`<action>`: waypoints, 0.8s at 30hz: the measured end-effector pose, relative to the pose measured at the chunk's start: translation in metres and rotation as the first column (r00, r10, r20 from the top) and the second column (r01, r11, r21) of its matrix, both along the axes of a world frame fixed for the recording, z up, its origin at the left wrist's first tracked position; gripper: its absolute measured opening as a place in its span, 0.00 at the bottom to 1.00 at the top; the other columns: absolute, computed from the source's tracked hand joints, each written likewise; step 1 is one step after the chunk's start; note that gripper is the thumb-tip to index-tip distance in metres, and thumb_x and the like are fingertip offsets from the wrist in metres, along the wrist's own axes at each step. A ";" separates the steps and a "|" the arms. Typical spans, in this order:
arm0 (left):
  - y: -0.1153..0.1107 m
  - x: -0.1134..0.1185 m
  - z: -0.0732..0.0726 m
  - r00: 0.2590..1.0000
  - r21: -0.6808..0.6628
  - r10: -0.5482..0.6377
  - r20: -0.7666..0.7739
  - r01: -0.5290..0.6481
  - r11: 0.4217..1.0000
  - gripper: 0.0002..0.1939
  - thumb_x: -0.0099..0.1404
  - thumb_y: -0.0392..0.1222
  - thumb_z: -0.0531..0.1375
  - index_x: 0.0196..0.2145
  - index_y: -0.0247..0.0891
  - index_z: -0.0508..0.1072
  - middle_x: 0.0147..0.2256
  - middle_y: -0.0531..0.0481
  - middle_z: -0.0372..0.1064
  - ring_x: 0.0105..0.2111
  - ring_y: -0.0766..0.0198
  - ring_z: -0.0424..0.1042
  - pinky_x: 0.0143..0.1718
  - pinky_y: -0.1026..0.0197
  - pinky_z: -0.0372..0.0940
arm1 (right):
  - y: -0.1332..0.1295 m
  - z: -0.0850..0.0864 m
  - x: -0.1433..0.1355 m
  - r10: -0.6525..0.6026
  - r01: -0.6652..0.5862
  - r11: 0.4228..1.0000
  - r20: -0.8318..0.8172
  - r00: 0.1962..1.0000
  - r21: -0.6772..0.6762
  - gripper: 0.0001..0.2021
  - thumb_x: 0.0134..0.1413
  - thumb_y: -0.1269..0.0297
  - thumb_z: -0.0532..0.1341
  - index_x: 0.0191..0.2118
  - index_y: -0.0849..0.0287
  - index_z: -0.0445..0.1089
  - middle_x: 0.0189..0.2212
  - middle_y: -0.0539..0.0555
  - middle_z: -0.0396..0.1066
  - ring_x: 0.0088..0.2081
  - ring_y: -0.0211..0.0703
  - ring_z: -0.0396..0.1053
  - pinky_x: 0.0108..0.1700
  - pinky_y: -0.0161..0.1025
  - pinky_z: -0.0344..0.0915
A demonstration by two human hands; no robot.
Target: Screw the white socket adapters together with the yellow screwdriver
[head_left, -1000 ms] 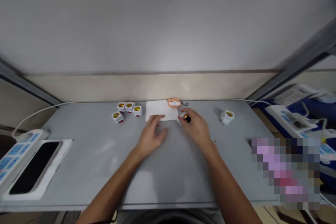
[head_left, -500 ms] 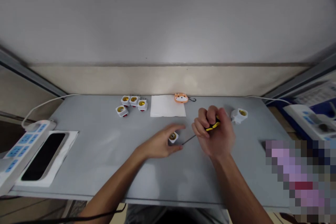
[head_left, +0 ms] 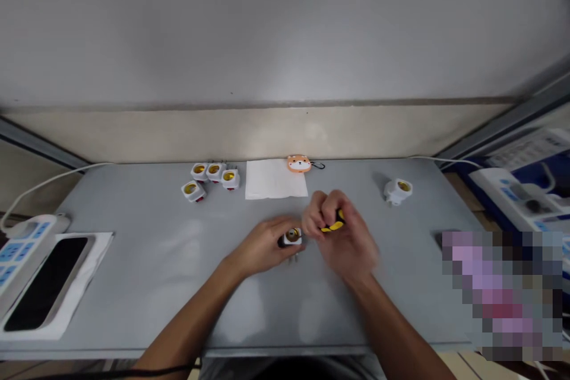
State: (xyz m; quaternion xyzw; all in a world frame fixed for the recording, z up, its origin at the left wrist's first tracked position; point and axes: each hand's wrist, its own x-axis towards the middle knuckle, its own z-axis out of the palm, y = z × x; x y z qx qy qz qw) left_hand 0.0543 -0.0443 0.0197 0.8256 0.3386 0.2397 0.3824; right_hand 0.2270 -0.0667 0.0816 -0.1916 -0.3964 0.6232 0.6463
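Observation:
Near the middle of the grey table, my left hand [head_left: 265, 246] is closed around a small white plug-in lamp socket [head_left: 293, 237]. The socket's round brass-coloured opening faces up, and metal pins show at its lower side. My right hand [head_left: 342, 243], a little blurred, is wrapped round the yellow and black handle of a screwdriver [head_left: 335, 224] just right of the socket. The screwdriver's shaft is hidden or too blurred to make out. Several similar sockets [head_left: 214, 172] stand together at the back left, and a single one [head_left: 398, 191] is at the right.
A white paper sheet [head_left: 271, 181] lies at the back with an orange animal-face case [head_left: 298, 163] on its corner. At the left are a phone [head_left: 47, 285] and a power strip [head_left: 22, 249]. Another power strip [head_left: 503, 190] and a pixelated patch are at the right.
My left hand has closed round the lamp socket, which now shows its pins. My right hand has brought the screwdriver left, closer to the socket. The whole view has shifted slightly.

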 end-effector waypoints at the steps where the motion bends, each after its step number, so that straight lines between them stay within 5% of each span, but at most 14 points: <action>1: 0.001 0.000 -0.002 1.000 0.026 -0.002 0.000 0.002 1.000 0.10 0.70 0.42 0.67 0.48 0.40 0.78 0.45 0.47 0.79 0.43 0.58 0.77 0.49 0.58 0.70 | 0.000 0.001 0.002 -0.025 0.025 1.000 -0.010 1.000 -0.003 0.18 0.71 0.54 0.54 0.29 0.56 0.61 0.27 0.48 0.55 0.22 0.35 0.52 0.29 0.40 0.49; 4: 0.002 -0.001 -0.004 1.000 0.096 -0.023 0.018 0.021 0.995 0.16 0.71 0.45 0.66 0.54 0.40 0.77 0.49 0.45 0.79 0.48 0.56 0.78 0.52 0.57 0.70 | 0.003 0.000 0.004 -0.072 0.072 0.997 0.023 0.997 -0.004 0.18 0.71 0.54 0.55 0.29 0.57 0.62 0.27 0.48 0.55 0.23 0.35 0.53 0.28 0.40 0.49; 13: 0.002 0.000 -0.006 0.999 0.236 -0.038 0.035 0.029 0.971 0.10 0.71 0.42 0.66 0.49 0.41 0.78 0.43 0.47 0.80 0.42 0.59 0.79 0.47 0.60 0.72 | 0.004 -0.011 -0.005 -0.094 0.079 0.994 0.226 0.970 0.072 0.18 0.74 0.55 0.54 0.31 0.57 0.63 0.28 0.48 0.56 0.25 0.35 0.53 0.29 0.40 0.50; 24: 0.002 -0.003 -0.010 0.999 0.241 -0.015 0.032 0.007 0.971 0.09 0.70 0.42 0.67 0.48 0.40 0.78 0.40 0.49 0.80 0.36 0.62 0.78 0.42 0.62 0.73 | 0.006 -0.021 -0.005 -0.049 0.015 0.992 0.262 0.964 0.127 0.08 0.70 0.59 0.61 0.42 0.51 0.59 0.35 0.47 0.58 0.28 0.35 0.57 0.29 0.36 0.54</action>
